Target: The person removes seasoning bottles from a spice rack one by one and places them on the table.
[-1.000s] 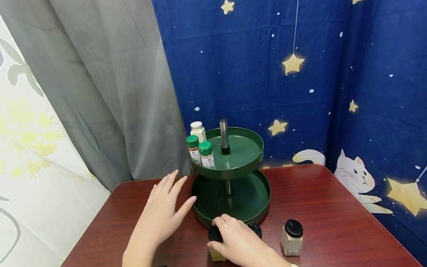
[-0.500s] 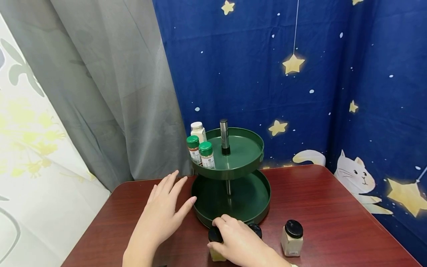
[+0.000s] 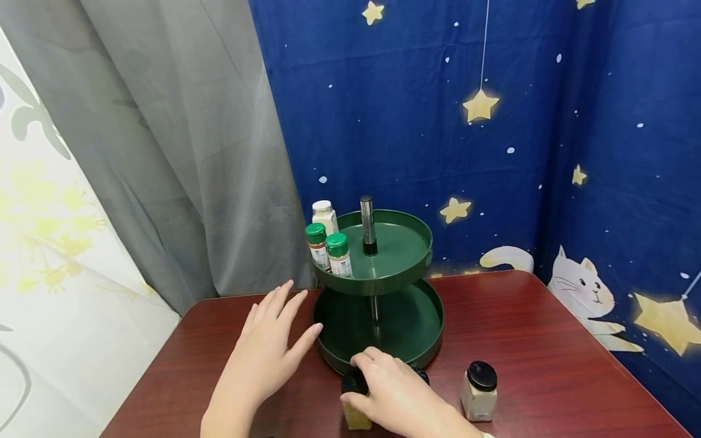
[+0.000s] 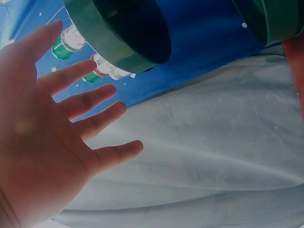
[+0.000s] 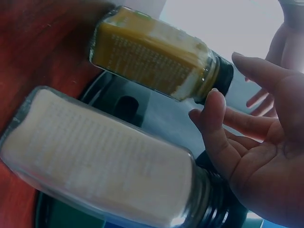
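Note:
My right hand point(image 3: 391, 389) is at the black lid of a square glass spice jar with yellow powder point(image 5: 152, 54), its thumb and fingers curled around the lid. Beside it stands a jar of pale powder point(image 5: 99, 156), mostly hidden behind that hand in the head view. My left hand point(image 3: 268, 340) is held with spread fingers left of the green two-tier turntable rack point(image 3: 378, 359), holding nothing. On the rack's upper tier stand two green-capped shakers point(image 3: 339, 255) and a white-capped jar point(image 3: 325, 216).
Another black-lidded jar of pale powder point(image 3: 479, 392) stands to the right on the dark red table point(image 3: 509, 328). A steel post point(image 3: 368, 222) rises through the rack's middle. Grey curtain point(image 3: 181, 152) and blue starry cloth point(image 3: 405, 109) hang behind.
My right hand has shifted very slightly up and right, covering more of the lid of the pale jar beside it. The left hand stays where it was.

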The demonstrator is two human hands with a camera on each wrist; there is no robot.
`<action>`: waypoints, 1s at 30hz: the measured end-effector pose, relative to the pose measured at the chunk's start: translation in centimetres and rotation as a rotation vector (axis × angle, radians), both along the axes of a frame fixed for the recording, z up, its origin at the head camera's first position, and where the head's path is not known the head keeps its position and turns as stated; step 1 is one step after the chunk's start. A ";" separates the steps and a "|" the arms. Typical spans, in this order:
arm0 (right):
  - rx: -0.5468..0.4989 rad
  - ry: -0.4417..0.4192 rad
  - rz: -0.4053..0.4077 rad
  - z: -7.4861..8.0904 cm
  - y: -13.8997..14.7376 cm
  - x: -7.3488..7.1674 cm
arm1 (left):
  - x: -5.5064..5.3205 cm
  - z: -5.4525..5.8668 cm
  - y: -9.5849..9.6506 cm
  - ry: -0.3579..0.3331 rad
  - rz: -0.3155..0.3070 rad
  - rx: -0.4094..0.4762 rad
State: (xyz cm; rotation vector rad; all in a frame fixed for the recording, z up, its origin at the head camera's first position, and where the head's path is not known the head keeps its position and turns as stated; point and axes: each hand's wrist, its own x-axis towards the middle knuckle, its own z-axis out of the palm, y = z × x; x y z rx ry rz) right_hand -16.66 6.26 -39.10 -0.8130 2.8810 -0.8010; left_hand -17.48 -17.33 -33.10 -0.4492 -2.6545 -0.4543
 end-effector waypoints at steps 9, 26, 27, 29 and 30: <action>-0.074 -0.023 -0.014 1.2 0.6 0.3 | 0.7 0.1 -0.1 0.010 0.008 0.008; -0.130 0.228 -0.067 5.0 1.9 0.5 | 0.9 0.7 0.2 0.009 0.004 0.002; -0.141 0.256 -0.074 5.4 2.0 0.4 | 0.9 0.7 0.2 0.005 0.006 0.000; -0.169 0.308 -0.080 6.2 2.1 0.3 | 0.8 0.8 0.2 0.003 0.010 -0.005; -0.185 0.330 -0.082 6.5 2.1 0.2 | 0.8 0.9 0.2 0.001 0.013 -0.007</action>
